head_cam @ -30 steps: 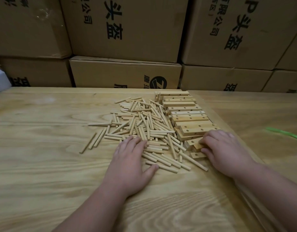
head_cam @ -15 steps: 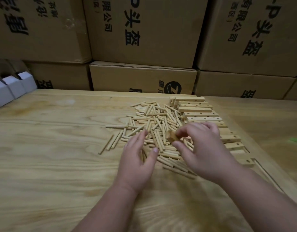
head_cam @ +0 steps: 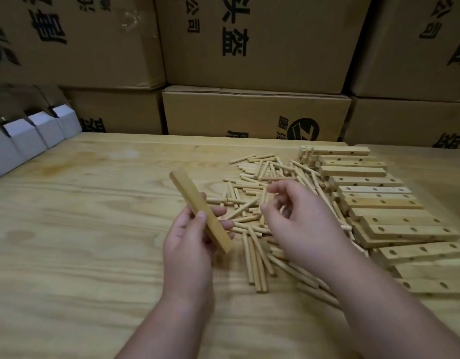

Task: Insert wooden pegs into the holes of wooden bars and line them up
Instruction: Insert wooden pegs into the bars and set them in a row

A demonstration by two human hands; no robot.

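My left hand [head_cam: 188,246] grips a plain wooden bar [head_cam: 195,200] near its lower end and holds it tilted above the table, with the upper end pointing away to the left. To its right, my right hand [head_cam: 302,225] hovers over a loose pile of wooden pegs [head_cam: 257,257]. Its fingers are loosely curled, thumb and forefinger close together, and I see nothing plainly held between them. A row of drilled wooden bars [head_cam: 379,203] lies stacked along the right side of the peg pile.
The work surface is a pale wooden table [head_cam: 68,229]. Small white boxes [head_cam: 29,136] stand at its far left edge. Stacked cardboard cartons [head_cam: 254,112] form a wall right behind the table.
The bar taken from the stack by my right hand has passed to my left hand, which lifted off the pegs. My right hand let go and moved over the peg pile.
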